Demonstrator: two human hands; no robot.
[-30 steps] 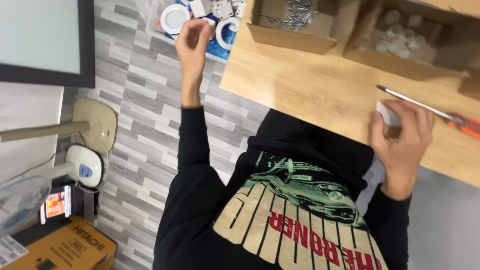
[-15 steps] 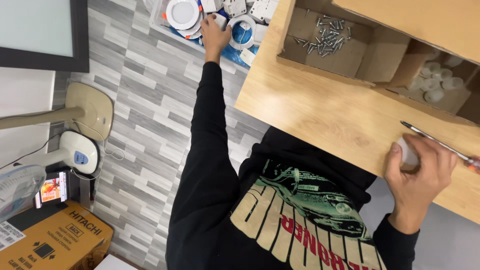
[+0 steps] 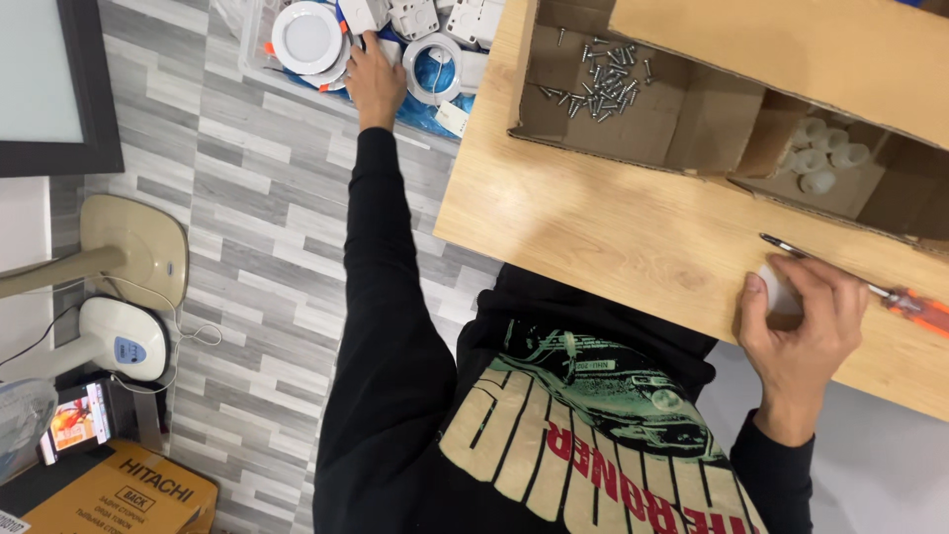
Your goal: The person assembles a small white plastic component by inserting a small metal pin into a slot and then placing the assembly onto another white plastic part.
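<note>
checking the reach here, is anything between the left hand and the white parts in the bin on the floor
Nothing visible. The left hand is already in the clear bin, fingers down among the white round fittings. The right hand rests on the wooden table over a small white part.

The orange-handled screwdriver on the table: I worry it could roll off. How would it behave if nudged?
The screwdriver looks stiff, with a thin metal shaft. Its rounded orange handle would probably roll if nudged, and it lies near the wooden table edge. The right hand beside it might block it.
</note>
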